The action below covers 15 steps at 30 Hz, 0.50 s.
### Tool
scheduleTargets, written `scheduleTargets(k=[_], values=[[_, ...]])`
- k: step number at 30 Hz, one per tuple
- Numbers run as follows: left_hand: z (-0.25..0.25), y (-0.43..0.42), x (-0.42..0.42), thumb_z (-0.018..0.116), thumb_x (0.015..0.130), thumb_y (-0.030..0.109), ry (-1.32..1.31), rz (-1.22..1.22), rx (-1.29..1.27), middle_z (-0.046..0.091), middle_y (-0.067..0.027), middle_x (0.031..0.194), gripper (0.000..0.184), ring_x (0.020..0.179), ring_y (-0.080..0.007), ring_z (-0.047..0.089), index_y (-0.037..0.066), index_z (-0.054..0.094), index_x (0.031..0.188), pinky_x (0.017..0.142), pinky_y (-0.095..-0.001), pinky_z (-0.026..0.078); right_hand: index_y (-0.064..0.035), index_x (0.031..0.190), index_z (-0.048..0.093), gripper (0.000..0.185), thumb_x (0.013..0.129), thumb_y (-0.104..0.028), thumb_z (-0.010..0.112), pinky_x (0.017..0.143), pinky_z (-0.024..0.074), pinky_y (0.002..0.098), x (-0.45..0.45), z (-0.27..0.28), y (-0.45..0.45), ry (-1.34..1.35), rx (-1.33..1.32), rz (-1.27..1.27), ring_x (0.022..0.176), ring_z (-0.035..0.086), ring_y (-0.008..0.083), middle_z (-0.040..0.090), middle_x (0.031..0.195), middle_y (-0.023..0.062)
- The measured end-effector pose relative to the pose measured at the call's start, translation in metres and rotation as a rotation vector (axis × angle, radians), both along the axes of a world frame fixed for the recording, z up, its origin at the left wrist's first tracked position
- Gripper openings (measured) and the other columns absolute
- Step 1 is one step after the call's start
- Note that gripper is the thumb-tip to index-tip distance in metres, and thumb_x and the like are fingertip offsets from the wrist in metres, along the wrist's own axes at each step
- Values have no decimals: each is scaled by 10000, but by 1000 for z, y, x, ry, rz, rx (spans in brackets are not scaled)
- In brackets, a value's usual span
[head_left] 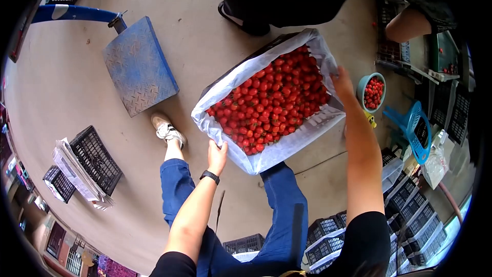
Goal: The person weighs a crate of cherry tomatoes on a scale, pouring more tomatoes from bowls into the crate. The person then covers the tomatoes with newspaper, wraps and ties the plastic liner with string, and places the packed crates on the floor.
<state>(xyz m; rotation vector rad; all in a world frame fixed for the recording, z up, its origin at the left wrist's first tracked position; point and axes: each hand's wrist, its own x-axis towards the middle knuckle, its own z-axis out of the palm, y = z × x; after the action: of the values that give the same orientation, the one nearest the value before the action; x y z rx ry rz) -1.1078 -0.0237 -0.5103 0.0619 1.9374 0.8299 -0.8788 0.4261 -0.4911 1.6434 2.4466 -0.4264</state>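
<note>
A crate lined with white sheeting (287, 149) is full of small red tomatoes (266, 102) and sits tilted across the middle of the view. My left hand (218, 157) grips the liner and rim at its near left corner, thumb on top. At the crate's right end, my right hand (342, 84) is closed on the rim and liner; some of its fingers are hidden behind the edge. Dark crate wall shows along the far side. Whether the crate's underside touches anything cannot be seen.
A blue metal platform scale (138, 66) stands at the upper left. Black crates (96, 159) with stacked papers lie left. Another person's dark shoe (246, 20) is beyond the crate. At right are a bowl of tomatoes (373, 92), a blue chair (417, 131) and lined crates (415, 215).
</note>
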Motion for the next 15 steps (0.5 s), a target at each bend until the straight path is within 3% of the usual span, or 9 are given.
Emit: scheduleTargets(k=[3, 4, 6, 11, 15], values=[[-5, -8, -12, 576, 803, 157, 40, 24, 145, 558, -97, 878, 303, 779, -171, 541, -22, 439, 1005, 678, -299, 454, -24, 1169, 421, 495, 749, -226, 587, 854, 408, 439, -23, 7, 11, -98, -78, 53, 1001, 488, 419, 501, 1102, 241], [0, -5, -12, 586, 783, 180, 84, -79, -5, 566, -145, 891, 341, 821, -247, 563, -21, 435, 1013, 729, -342, 449, -22, 1171, 418, 500, 748, -232, 583, 856, 407, 443, -11, 10, 10, -100, -57, 78, 1012, 481, 423, 493, 1114, 251], [24, 3, -17, 577, 770, 206, 85, -44, -80, 558, -236, 897, 351, 852, -380, 552, -20, 435, 998, 739, -431, 434, 29, 1213, 381, 568, 767, -255, 588, 900, 379, 409, 1, 24, 11, -156, -93, 133, 1074, 460, 399, 476, 1149, 273], [43, -31, -59, 565, 758, 211, 59, 0, -185, 540, -242, 965, 365, 899, -404, 526, 1, 418, 1018, 766, -461, 421, 41, 1089, 436, 452, 742, -200, 596, 837, 404, 375, -66, 122, -53, -193, -226, 67, 973, 519, 364, 531, 1012, 237], [78, -70, -108, 582, 737, 242, 54, -18, -119, 547, -232, 904, 354, 854, -395, 535, 10, 432, 958, 726, -459, 422, 16, 1102, 446, 464, 716, -185, 607, 839, 400, 369, -80, 160, -79, -35, -189, 73, 996, 521, 343, 540, 1037, 225]])
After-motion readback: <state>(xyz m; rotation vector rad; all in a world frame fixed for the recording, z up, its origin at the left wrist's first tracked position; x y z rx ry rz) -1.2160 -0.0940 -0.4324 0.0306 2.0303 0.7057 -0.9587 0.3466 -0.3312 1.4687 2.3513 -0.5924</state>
